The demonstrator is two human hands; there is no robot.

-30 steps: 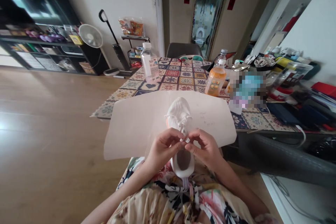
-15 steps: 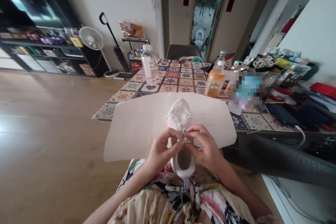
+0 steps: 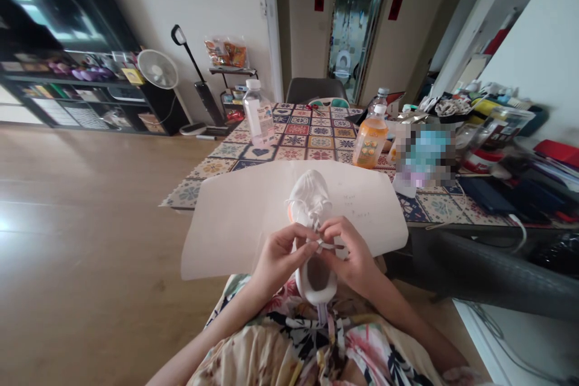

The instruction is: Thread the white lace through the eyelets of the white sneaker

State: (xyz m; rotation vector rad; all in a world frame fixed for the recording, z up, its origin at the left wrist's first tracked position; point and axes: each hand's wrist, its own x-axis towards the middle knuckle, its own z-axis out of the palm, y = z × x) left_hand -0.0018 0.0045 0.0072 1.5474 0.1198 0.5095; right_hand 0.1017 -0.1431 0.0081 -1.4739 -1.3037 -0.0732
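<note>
A white shoe (image 3: 311, 190) lies with its toe pointing away from me, on a large white sheet (image 3: 230, 217) at the table's near edge. Its heel end reaches back over my lap. My left hand (image 3: 289, 250) pinches the white shoelace (image 3: 322, 245) over the tongue area from the left. From the right, my right hand (image 3: 348, 250) has thumb and fingers closed on the lace, close to the left fingertips. Loose lace loops lie farther up, near the toe. The fingers partly hide the lace between them.
A clear bottle (image 3: 259, 113) and an orange drink bottle (image 3: 371, 137) stand on the patterned tablecloth (image 3: 296, 129) beyond the sheet. Clutter and dark devices (image 3: 486, 196) lie at right. A dark chair (image 3: 493, 277) is at near right.
My right hand's fingers have drawn in closer to the left fingertips and are more curled. The lace between the hands has shifted slightly. The shoe has barely moved.
</note>
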